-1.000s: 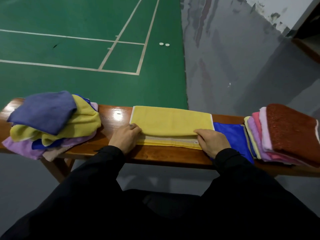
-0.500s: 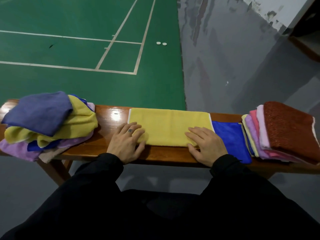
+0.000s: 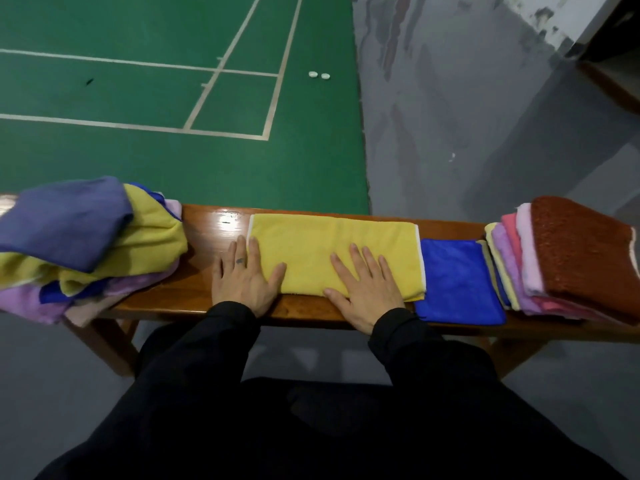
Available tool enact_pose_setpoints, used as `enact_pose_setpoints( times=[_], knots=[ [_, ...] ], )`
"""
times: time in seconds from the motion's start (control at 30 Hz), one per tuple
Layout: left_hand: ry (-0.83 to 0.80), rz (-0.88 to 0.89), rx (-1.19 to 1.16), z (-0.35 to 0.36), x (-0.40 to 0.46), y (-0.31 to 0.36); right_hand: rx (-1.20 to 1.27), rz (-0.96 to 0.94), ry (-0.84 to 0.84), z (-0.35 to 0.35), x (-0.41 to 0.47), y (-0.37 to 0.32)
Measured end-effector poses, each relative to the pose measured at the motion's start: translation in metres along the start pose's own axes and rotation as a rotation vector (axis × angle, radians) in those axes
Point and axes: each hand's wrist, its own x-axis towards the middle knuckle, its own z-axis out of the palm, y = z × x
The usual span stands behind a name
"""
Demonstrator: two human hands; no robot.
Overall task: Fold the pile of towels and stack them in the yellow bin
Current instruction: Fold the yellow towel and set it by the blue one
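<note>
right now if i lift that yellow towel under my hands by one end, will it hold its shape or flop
Probably flop: the yellow towel is thin, soft cloth, lying flat only where the left hand and right hand press it. It looks light, and the layers would likely fall open. It may also slide easily, since the wooden bench looks glossy.

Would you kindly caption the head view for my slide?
Both hands, left hand and right hand, press flat on a folded yellow towel on the wooden bench.
</note>
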Motion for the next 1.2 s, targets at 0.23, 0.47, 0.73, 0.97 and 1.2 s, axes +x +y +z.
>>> enact_pose_setpoints(
  times=[0.23, 0.47, 0.73, 0.97, 1.2],
  knots=[
    [-0.016, -0.321, -0.299, -0.036, 0.011, 0.018, 0.118, 0.03, -0.001, -0.013, 0.001, 0.001],
    [-0.04, -0.331, -0.672, -0.051, 0.015, -0.013, -0.016, 0.135, 0.06, -0.014, -0.01, 0.027],
    [0.047, -0.487, -1.307, -0.07, -0.001, -0.035, 0.122, 0.039, 0.004, -0.003, -0.004, 0.01],
    [0.011, -0.034, -1.179, -0.106, -0.002, 0.075, 0.866, 0.291, 0.545, -0.009, -0.037, 0.025],
    [-0.108, 0.128, -0.734, -0.054, -0.013, 0.18, 0.955, 0.284, 0.719, -0.018, -0.058, 0.032]
  ],
)
